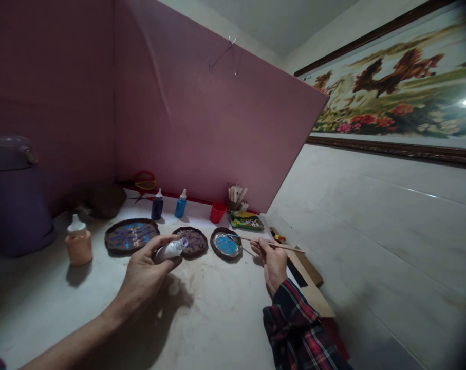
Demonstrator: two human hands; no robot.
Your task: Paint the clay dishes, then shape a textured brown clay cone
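My left hand (146, 270) is closed around a small white bottle (170, 251), tilted with its purple-smeared top toward the right. In my right hand (272, 259) a thin wooden paintbrush (284, 246) is pinched, its tip at the rim of a small brown dish (213, 240). Blue paint (227, 244) with a whitish border covers that dish's inside. Partly behind the white bottle lies a second brown dish (200, 244) with purple swirls. A larger brown dish (130, 236), streaked blue and purple, stands beyond my left hand.
Behind the dishes stand a dark purple bottle (157, 206), a blue bottle (181, 205), a red cup (218, 213) and a green packet (247, 221). An orange bottle (79, 246) and a large purple flask (17, 205) are at left. A pink panel (209, 118) rises behind; scissors (145, 181) lie near it.
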